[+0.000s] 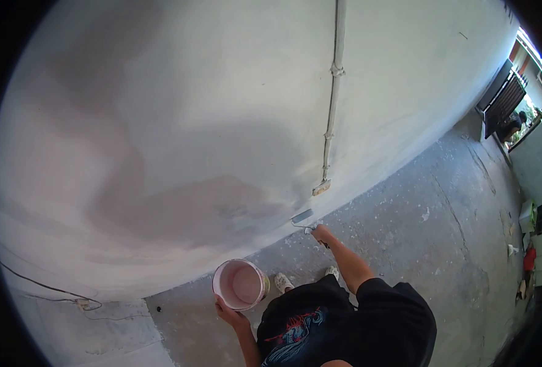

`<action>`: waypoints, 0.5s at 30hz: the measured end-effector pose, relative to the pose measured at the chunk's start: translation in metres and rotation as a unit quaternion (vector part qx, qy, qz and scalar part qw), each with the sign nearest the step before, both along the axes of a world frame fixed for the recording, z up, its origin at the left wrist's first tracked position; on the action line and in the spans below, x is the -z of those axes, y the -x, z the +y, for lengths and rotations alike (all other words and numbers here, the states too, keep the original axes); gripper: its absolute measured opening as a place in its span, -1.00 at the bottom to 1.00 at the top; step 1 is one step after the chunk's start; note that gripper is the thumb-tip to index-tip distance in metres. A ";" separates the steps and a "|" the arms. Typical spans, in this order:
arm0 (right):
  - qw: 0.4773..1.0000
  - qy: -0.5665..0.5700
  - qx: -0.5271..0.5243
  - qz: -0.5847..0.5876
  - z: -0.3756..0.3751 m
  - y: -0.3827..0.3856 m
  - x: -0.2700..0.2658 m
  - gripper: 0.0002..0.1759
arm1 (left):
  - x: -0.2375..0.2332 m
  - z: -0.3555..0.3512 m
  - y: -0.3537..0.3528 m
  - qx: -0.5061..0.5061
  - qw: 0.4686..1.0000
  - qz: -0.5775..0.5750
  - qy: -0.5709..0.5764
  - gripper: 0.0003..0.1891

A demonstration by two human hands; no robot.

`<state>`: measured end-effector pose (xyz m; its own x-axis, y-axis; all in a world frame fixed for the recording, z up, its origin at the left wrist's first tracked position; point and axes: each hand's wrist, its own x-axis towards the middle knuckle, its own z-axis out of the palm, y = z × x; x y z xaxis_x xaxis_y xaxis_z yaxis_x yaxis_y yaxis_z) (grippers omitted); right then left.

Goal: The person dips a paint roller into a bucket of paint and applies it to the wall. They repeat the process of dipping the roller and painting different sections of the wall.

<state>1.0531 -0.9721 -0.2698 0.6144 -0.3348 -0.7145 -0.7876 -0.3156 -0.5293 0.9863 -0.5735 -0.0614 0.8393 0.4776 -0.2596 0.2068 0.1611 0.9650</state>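
My left hand (229, 314) grips the side of a paint bucket (225, 276), whose open top faces me and shows a pinkish inside. In my right hand (324, 235) is the handle of a paint roller (302, 216). The roller's sleeve lies at the lower part of the white wall (222, 85), just above the floor line. Greyish-pink patches spread over the wall to the left of the roller.
A conduit (332, 104) runs down the wall to a small box (321, 188) near the roller. Paint specks dot the concrete floor (399, 226). A cable (44, 285) hangs at lower left. Far right, a person (512, 125) is by a dark gate (503, 105).
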 end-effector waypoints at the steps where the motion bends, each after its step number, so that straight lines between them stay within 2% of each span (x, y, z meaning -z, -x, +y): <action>1: 1.000 0.007 0.007 0.005 0.004 -0.001 0.003 -0.38 | -0.002 0.000 -0.001 -0.011 1.000 0.015 0.010 -0.54; 2: 1.000 0.004 0.011 0.005 0.007 0.004 0.005 -0.38 | -0.002 0.002 -0.001 -0.007 1.000 0.015 0.008 -0.54; 4: 0.999 0.027 0.020 -0.033 0.007 0.017 -0.026 -0.38 | 0.002 0.001 0.000 -0.028 0.999 -0.030 0.035 -0.53; 8: 0.998 0.033 0.000 -0.046 -0.001 0.038 -0.066 -0.37 | 0.003 0.005 -0.003 -0.012 0.999 -0.011 0.040 -0.52; 10: 0.992 0.093 0.008 -0.079 0.001 0.054 -0.087 -0.37 | 0.013 0.005 -0.010 0.001 0.999 0.021 0.024 -0.53; 15: 0.981 0.147 0.024 -0.126 0.018 0.084 -0.130 -0.41 | 0.043 0.001 -0.045 0.122 0.991 0.037 0.027 -0.55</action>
<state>0.9694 -0.9540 -0.1399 0.7373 -0.5370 -0.4099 -0.6613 -0.4497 -0.6004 1.0309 -0.5724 -0.1044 0.9060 0.2459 -0.3444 0.3160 0.1482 0.9371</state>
